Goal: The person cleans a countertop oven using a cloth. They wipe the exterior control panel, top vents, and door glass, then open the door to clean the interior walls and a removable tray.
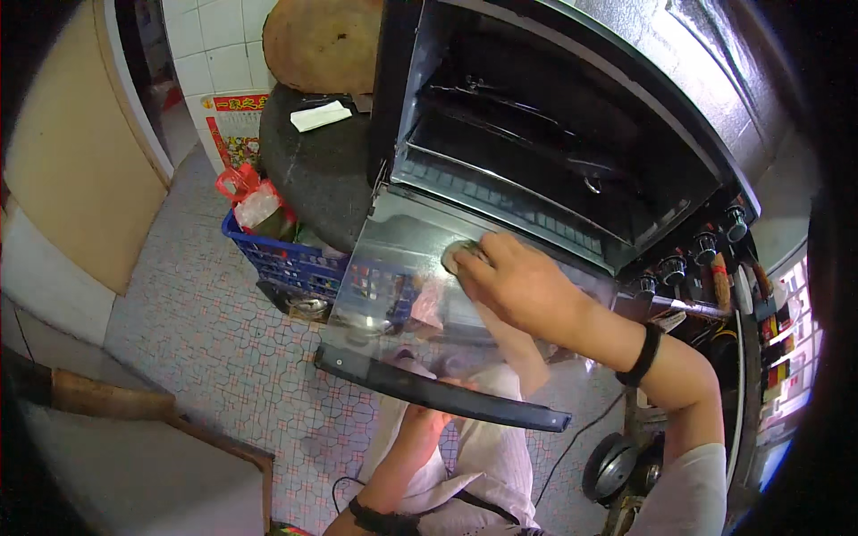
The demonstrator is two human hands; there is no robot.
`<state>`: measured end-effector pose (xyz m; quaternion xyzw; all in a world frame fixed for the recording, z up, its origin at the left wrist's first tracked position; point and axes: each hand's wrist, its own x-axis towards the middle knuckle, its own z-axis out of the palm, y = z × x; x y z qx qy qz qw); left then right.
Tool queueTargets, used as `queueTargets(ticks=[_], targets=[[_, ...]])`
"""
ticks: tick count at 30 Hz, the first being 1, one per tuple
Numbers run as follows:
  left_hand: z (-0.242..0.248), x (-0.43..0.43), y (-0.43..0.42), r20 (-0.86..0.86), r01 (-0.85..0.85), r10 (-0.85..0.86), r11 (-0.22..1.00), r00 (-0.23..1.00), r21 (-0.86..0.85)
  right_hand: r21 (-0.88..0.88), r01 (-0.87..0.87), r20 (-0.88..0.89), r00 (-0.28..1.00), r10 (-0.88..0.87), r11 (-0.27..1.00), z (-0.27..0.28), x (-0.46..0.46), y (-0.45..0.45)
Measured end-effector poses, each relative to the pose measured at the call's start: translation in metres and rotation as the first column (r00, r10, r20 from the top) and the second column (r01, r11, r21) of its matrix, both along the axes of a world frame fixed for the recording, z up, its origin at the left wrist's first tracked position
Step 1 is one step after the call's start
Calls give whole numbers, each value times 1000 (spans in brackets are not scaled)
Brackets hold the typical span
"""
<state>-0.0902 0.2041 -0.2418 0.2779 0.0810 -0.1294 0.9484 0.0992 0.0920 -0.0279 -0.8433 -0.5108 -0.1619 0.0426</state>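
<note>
A countertop oven (536,114) stands before me with its glass door (402,268) lowered. My right hand (519,285) presses a small greyish cleaning pad (450,258) against the inner glass, close to the hinge side. The fingers cover much of that pad, so its exact kind is unclear. At the door's outer edge, my left hand (429,422) grips the dark handle (442,396) from below, its fingertips partly seen behind it. A wire rack (496,177) spans the dark oven cavity.
Left of the oven is a dark round stool (315,174) with a folded white paper (320,116) and a round wooden board (322,43). A blue plastic basket (288,264) holding bags stands below. Control knobs (672,270) line the oven's right side. Metal pots (613,465) sit low at right.
</note>
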Motion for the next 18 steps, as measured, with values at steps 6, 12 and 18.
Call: queueTargets(ticks=[6, 12, 18], targets=[[-6, 5, 1, 89, 17, -10, 997, 996, -76, -321, 123, -328, 916, -232, 939, 58, 2, 1], [1, 8, 3, 75, 33, -28, 997, 997, -67, -18, 120, 12, 993, -120, 993, 1, 62, 71], [0, 4, 2, 81, -9, 12, 999, 997, -37, -2, 186, -77, 980, -186, 983, 2, 67, 65]])
